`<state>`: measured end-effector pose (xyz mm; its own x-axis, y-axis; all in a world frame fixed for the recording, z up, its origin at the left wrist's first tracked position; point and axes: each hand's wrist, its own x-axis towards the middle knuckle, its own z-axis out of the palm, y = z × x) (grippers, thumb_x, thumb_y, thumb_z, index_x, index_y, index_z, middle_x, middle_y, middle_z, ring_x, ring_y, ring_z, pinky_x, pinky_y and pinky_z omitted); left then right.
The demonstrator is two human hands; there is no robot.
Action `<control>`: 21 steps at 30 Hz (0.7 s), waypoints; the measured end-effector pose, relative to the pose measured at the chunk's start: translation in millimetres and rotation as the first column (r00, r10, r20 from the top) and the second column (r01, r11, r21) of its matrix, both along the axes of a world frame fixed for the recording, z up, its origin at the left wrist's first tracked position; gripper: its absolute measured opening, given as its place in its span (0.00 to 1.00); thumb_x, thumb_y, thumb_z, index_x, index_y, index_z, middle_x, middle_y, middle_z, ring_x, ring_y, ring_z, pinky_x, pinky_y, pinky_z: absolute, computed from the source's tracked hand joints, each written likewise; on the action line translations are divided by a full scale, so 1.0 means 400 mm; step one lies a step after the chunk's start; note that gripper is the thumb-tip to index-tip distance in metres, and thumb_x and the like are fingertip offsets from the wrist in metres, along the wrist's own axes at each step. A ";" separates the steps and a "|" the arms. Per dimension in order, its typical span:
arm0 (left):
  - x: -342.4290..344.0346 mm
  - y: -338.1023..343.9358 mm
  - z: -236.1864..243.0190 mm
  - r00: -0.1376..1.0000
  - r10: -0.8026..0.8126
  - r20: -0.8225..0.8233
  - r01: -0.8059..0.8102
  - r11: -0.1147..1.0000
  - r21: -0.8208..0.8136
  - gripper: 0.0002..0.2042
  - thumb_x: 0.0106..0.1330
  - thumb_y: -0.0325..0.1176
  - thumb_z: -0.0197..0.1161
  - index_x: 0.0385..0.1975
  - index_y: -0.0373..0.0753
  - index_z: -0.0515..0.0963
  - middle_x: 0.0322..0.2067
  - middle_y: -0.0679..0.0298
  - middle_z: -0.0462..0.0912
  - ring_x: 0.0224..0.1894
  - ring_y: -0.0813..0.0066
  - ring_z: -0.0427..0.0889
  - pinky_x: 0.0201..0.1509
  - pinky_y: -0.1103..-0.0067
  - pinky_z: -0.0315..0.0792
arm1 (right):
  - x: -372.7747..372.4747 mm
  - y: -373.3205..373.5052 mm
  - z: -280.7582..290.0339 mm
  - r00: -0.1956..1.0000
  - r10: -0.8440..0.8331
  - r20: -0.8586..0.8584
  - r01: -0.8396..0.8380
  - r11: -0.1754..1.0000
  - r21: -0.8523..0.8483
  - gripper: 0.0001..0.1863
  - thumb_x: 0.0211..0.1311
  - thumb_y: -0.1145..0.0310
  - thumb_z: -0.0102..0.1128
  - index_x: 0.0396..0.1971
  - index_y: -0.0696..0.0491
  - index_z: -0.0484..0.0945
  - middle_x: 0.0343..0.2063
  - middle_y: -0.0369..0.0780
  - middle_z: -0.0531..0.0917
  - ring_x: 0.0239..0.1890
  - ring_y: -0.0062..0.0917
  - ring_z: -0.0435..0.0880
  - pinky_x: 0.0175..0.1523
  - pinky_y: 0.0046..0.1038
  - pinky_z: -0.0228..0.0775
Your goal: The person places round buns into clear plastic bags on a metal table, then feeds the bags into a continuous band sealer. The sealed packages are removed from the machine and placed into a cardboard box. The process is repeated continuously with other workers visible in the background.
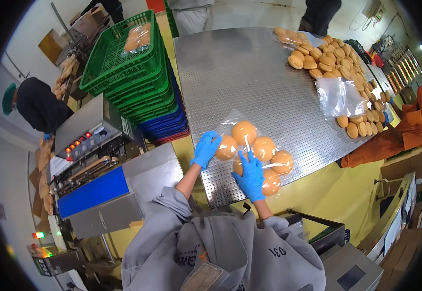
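A clear plastic bag of round golden buns (pixel 264 148) lies flat on the near left part of the perforated steel table (pixel 230 72). My left hand (pixel 206 149), in a blue glove, is at the bag's left edge, its fingers bent and pinching the film beside the leftmost bun. Also gloved in blue, my right hand (pixel 251 177) rests on top of the bag with its fingers spread between the buns. It partly covers one bun. The bag's loose end (pixel 233 116) points toward the far side.
Loose buns (pixel 334 58) are heaped at the table's far right, beside empty clear bags (pixel 339 97). Stacked green crates (pixel 123 63) stand left of the table, near a machine with a blue belt (pixel 94 191). A person in orange (pixel 395 138) works at the right edge.
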<state>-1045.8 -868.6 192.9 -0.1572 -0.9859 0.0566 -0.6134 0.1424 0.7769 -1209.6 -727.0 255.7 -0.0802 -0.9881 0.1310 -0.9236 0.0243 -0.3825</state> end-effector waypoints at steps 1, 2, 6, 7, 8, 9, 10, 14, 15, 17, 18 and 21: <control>0.013 0.009 0.029 1.000 -0.018 0.022 0.016 0.997 0.077 0.18 0.67 0.44 0.53 0.47 0.37 0.74 0.47 0.56 0.77 0.51 0.69 0.75 0.54 0.73 0.68 | 0.018 0.022 -0.004 1.000 0.019 0.019 -0.020 0.999 0.034 0.43 0.42 0.61 0.70 0.63 0.44 0.61 0.60 0.49 0.63 0.54 0.50 0.67 0.57 0.43 0.62; 0.030 0.019 0.050 0.999 -0.035 0.042 0.028 0.988 0.152 0.15 0.67 0.43 0.53 0.43 0.37 0.76 0.43 0.59 0.80 0.48 0.72 0.77 0.51 0.73 0.70 | 0.035 0.037 -0.007 0.998 0.041 0.038 -0.044 0.997 0.065 0.43 0.42 0.60 0.71 0.62 0.44 0.62 0.60 0.50 0.63 0.55 0.51 0.66 0.58 0.43 0.62; 0.132 0.074 0.063 0.901 -0.093 -0.424 0.199 0.957 0.213 0.12 0.66 0.39 0.54 0.41 0.40 0.77 0.36 0.59 0.82 0.39 0.73 0.81 0.43 0.77 0.73 | 0.048 0.049 -0.016 0.995 0.080 0.055 -0.086 0.991 0.105 0.43 0.43 0.59 0.70 0.63 0.42 0.61 0.60 0.51 0.63 0.56 0.52 0.65 0.59 0.45 0.61; 0.163 0.083 0.079 0.916 -0.151 -0.371 0.250 0.939 0.235 0.12 0.65 0.38 0.55 0.42 0.40 0.77 0.37 0.60 0.82 0.39 0.73 0.81 0.44 0.77 0.73 | 0.046 0.047 -0.019 0.994 0.091 0.054 -0.097 0.989 0.113 0.43 0.44 0.58 0.70 0.64 0.41 0.60 0.61 0.50 0.62 0.57 0.52 0.65 0.59 0.44 0.60; 0.188 0.087 0.096 0.921 -0.216 -0.324 0.306 0.916 0.259 0.12 0.64 0.38 0.56 0.43 0.40 0.77 0.37 0.60 0.82 0.39 0.73 0.81 0.44 0.77 0.73 | 0.045 0.046 -0.016 0.995 0.090 0.048 -0.095 0.989 0.112 0.44 0.44 0.58 0.70 0.64 0.41 0.60 0.61 0.50 0.62 0.57 0.52 0.65 0.59 0.44 0.60; 0.214 0.089 0.102 0.918 -0.282 -0.277 0.359 0.888 0.286 0.12 0.63 0.37 0.58 0.43 0.40 0.77 0.37 0.61 0.82 0.39 0.73 0.81 0.45 0.77 0.74 | 0.044 0.047 -0.010 0.995 0.089 0.042 -0.093 0.989 0.112 0.44 0.44 0.58 0.70 0.64 0.41 0.60 0.61 0.51 0.61 0.57 0.53 0.65 0.59 0.44 0.60; 0.259 0.090 0.074 0.907 -0.326 -0.268 0.401 0.863 0.308 0.14 0.60 0.38 0.61 0.44 0.41 0.78 0.39 0.60 0.82 0.40 0.69 0.82 0.48 0.76 0.73 | 0.052 0.045 -0.004 0.993 0.107 0.039 -0.111 0.988 0.106 0.44 0.43 0.57 0.70 0.64 0.41 0.60 0.62 0.51 0.61 0.57 0.54 0.65 0.59 0.45 0.60; 0.323 0.067 0.082 0.888 -0.401 0.223 0.372 0.914 0.160 0.14 0.58 0.43 0.60 0.39 0.42 0.82 0.42 0.57 0.81 0.42 0.62 0.81 0.49 0.71 0.72 | 0.049 0.041 -0.009 0.990 0.138 0.016 -0.139 0.984 0.110 0.44 0.44 0.56 0.70 0.64 0.42 0.59 0.62 0.51 0.61 0.57 0.55 0.64 0.59 0.45 0.60; 0.332 0.065 0.069 0.956 -0.253 0.146 0.240 0.965 0.105 0.15 0.59 0.43 0.59 0.40 0.42 0.81 0.41 0.58 0.81 0.41 0.63 0.81 0.48 0.71 0.72 | 0.049 0.045 -0.007 0.992 0.127 0.023 -0.129 0.986 0.110 0.44 0.44 0.56 0.70 0.64 0.42 0.59 0.62 0.51 0.61 0.57 0.56 0.65 0.59 0.45 0.60; 0.356 0.069 0.020 0.997 0.072 -0.033 -0.071 0.997 0.025 0.15 0.60 0.44 0.58 0.41 0.41 0.81 0.38 0.60 0.82 0.39 0.66 0.81 0.47 0.72 0.72 | 0.054 0.048 0.001 0.991 0.135 0.017 -0.136 0.986 0.095 0.44 0.44 0.56 0.70 0.64 0.43 0.60 0.61 0.51 0.63 0.56 0.55 0.66 0.58 0.45 0.60; 0.359 0.080 -0.007 0.974 0.192 -0.122 -0.175 0.975 0.134 0.16 0.61 0.45 0.57 0.41 0.41 0.80 0.37 0.61 0.82 0.38 0.68 0.80 0.46 0.73 0.71 | 0.055 0.048 0.005 0.989 0.145 0.004 -0.145 0.986 0.085 0.44 0.44 0.55 0.69 0.63 0.45 0.60 0.60 0.51 0.64 0.55 0.54 0.67 0.58 0.44 0.61; 0.329 0.150 -0.087 0.829 0.390 -0.401 -0.235 0.893 0.384 0.24 0.64 0.53 0.55 0.43 0.36 0.77 0.34 0.68 0.79 0.36 0.77 0.73 0.44 0.78 0.69 | 0.048 0.025 -0.014 0.989 0.128 0.069 -0.128 0.992 0.001 0.41 0.46 0.55 0.68 0.61 0.50 0.63 0.56 0.51 0.68 0.53 0.49 0.69 0.56 0.42 0.62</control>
<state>-914.0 -808.8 158.2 0.1299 -0.9545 -0.2684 -0.1477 -0.2863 0.9467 -1190.2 -717.0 250.1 0.0383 -0.9915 0.1247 -0.8908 -0.0904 -0.4453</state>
